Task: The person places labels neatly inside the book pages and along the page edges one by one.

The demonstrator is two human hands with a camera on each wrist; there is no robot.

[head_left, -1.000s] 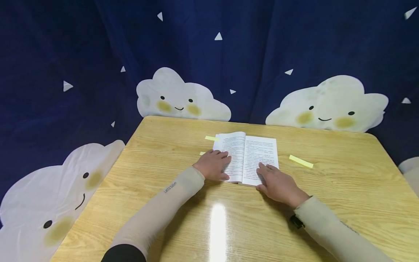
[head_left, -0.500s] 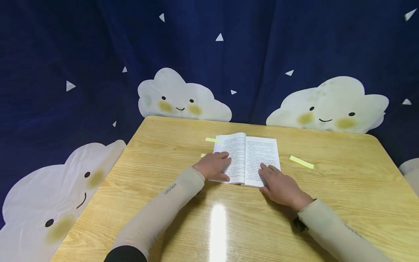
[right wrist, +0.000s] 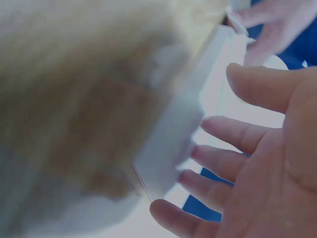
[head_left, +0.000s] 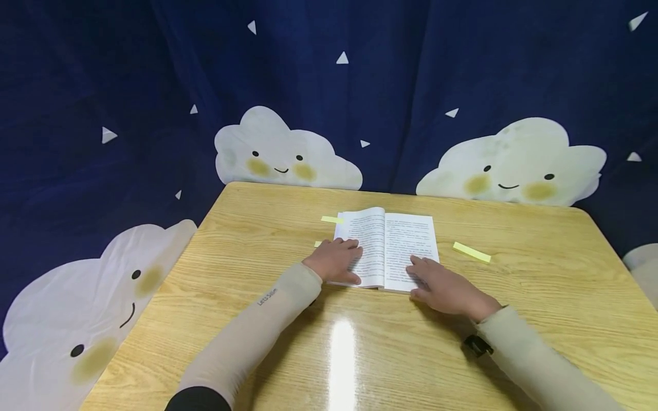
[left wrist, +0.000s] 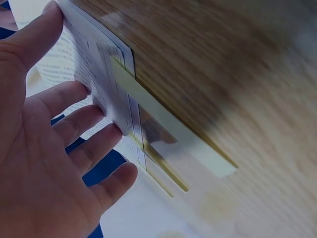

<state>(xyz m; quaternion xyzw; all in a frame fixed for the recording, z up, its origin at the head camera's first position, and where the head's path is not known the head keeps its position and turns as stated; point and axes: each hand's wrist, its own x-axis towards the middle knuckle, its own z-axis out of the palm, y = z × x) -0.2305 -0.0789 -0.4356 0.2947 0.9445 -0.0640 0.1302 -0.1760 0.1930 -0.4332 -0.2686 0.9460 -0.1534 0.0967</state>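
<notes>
The left hand [head_left: 334,261] rests with fingers spread on the left page of the open book [head_left: 409,240]; the right hand [head_left: 444,287] extends loose fingers over its right page. The book lies toward the far edge of the wooden table [head_left: 262,228]. One yellow strip [head_left: 472,252] lies between it and the right edge. Behind the far edge hangs a navy curtain [head_left: 303,63] with smiling clouds [head_left: 280,151].

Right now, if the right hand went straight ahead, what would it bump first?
Probably the book: the right hand points over its right page, though whether they already touch is unclear.
</notes>
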